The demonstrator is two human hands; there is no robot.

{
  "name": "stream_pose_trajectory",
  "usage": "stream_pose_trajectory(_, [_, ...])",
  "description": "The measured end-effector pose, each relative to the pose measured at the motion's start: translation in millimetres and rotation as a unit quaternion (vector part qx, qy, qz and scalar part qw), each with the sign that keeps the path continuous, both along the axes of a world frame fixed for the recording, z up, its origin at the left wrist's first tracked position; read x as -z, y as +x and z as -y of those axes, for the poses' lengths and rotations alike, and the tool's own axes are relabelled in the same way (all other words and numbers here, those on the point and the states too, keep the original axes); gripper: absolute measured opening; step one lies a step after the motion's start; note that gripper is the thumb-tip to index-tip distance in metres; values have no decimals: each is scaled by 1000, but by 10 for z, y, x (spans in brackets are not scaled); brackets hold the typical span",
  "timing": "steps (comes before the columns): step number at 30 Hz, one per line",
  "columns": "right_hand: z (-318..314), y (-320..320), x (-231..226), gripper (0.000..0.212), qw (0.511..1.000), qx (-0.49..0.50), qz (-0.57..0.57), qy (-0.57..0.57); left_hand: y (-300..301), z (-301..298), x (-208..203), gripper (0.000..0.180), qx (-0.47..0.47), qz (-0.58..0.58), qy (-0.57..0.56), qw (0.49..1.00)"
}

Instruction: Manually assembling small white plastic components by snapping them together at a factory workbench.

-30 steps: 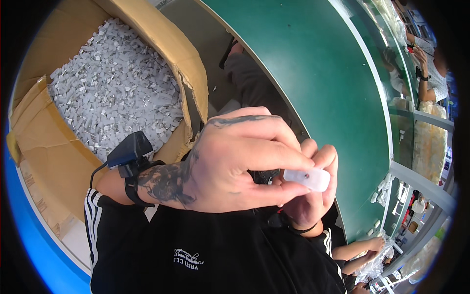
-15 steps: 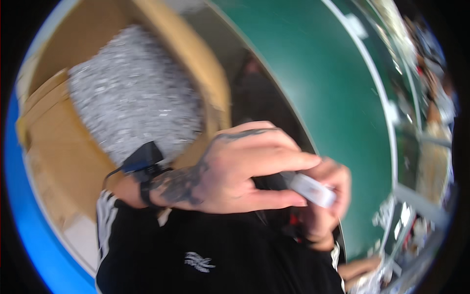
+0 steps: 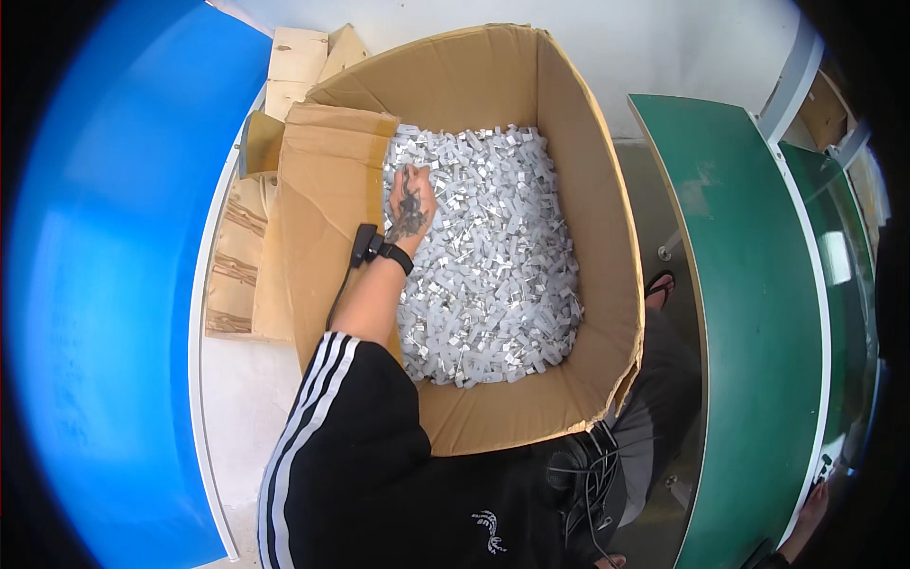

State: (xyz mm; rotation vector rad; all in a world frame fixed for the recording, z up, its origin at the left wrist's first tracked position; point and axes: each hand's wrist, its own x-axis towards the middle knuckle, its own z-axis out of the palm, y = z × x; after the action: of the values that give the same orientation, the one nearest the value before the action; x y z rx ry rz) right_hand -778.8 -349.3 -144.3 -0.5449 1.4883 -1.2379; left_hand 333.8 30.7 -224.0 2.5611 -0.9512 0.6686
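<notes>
My left hand (image 3: 414, 201) reaches into a large open cardboard box (image 3: 588, 190), near its left inner side. Its fingers are curled down against a heap of small whitish plastic pieces with shiny metal parts (image 3: 488, 256). Whether a piece is between the fingertips is hidden by the back of the hand. A black strap with a small black device (image 3: 379, 248) sits on my left wrist. At the lower edge shows a sliver of skin (image 3: 612, 561), perhaps my right hand; no fingers can be made out there.
A green table (image 3: 758, 284) stands right of the box, a blue surface (image 3: 133, 284) to the left. Wooden boards (image 3: 242, 256) lie behind the folded box flap (image 3: 327, 190). Black cables (image 3: 592, 474) hang at my front. Another person's hand (image 3: 810, 512) shows at the lower right.
Earlier both hands were together at a small white piece beside the green table. Now my left hand is down in the box, and the view has swung left onto it.
</notes>
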Motion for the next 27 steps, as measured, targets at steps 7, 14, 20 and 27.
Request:
stream_pose_trajectory(7, [-847, 1554, -69, 63, 980, 19, -171, -97, 458, -71, -409, 17, 35, 192, 96, 976])
stream_pose_trajectory(14, [-1904, 2959, -951, 59, 963, 67, -203, -166, 1212, 57, 165, 21, 161, -39, 175, 971])
stream_pose_trajectory(20, [-2491, 3082, -1219, 32, 965, 72, -172, -186, 1103, 513, -285, 33, 289, -613, -135, 723])
stream_pose_trajectory(27, [-3394, 4573, -1259, 39, 942, -242, -70, -222, -2776, 693, -1728, 50, 537, -771, -123, 319])
